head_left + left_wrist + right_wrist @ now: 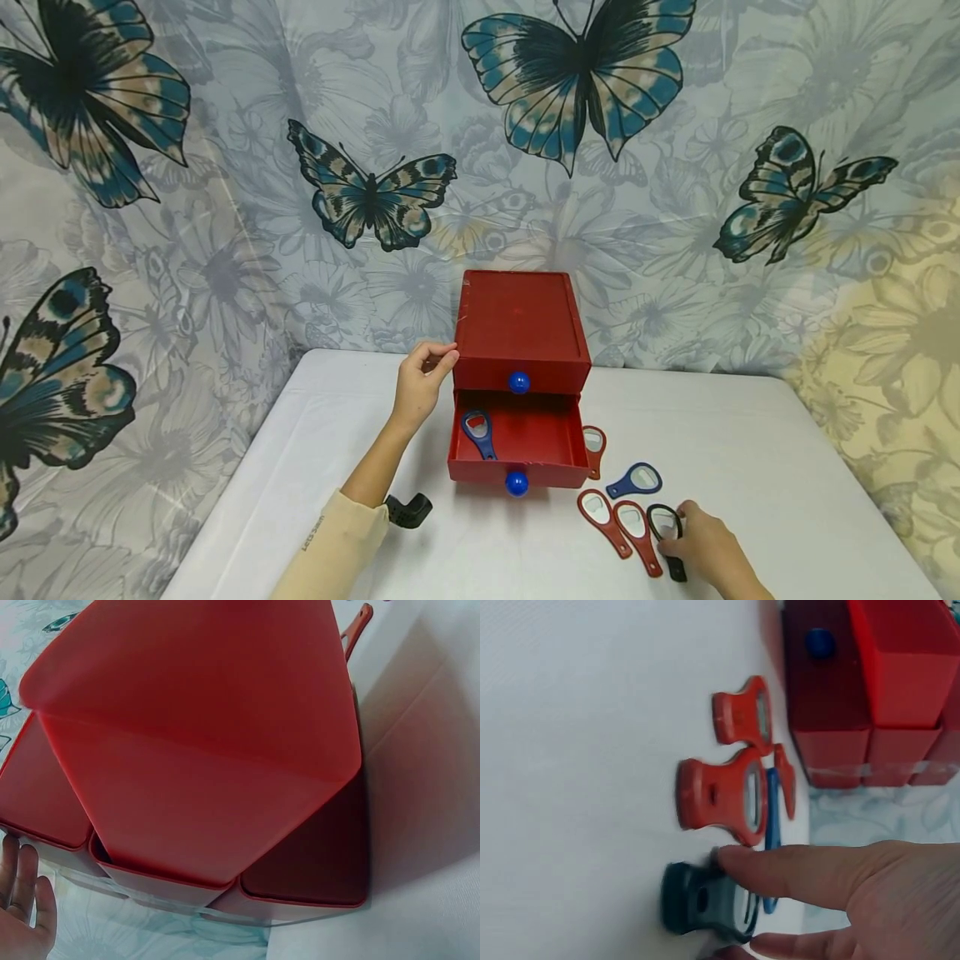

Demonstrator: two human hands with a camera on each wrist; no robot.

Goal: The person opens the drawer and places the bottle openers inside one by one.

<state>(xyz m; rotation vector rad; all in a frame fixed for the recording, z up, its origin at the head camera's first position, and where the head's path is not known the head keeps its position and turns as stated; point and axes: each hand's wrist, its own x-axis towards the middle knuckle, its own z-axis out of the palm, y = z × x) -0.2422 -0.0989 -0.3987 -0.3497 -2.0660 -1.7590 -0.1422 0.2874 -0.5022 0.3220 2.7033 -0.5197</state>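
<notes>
My right hand (712,546) is at the front right of the table, thumb and fingers on opposite edges of a black bottle opener (677,570). In the right wrist view the thumb overlaps this opener's side. My left hand (422,387) has its fingertips at the upper left edge of a red drawer cabinet (521,321). Its fingers look loosely extended in the left wrist view. The cabinet's lower drawer (536,475) is pulled out, with a blue bottle opener (486,446) inside on the left. The upper drawer (483,377) is closed.
Two red bottle openers (647,557) lie side by side left of the black one. Behind them is another blue opener (621,487); a third red opener (596,465) lies against the drawer's right side. A black curved piece (408,511) sticks out beside the left sleeve. Butterfly-print cloth hangs behind.
</notes>
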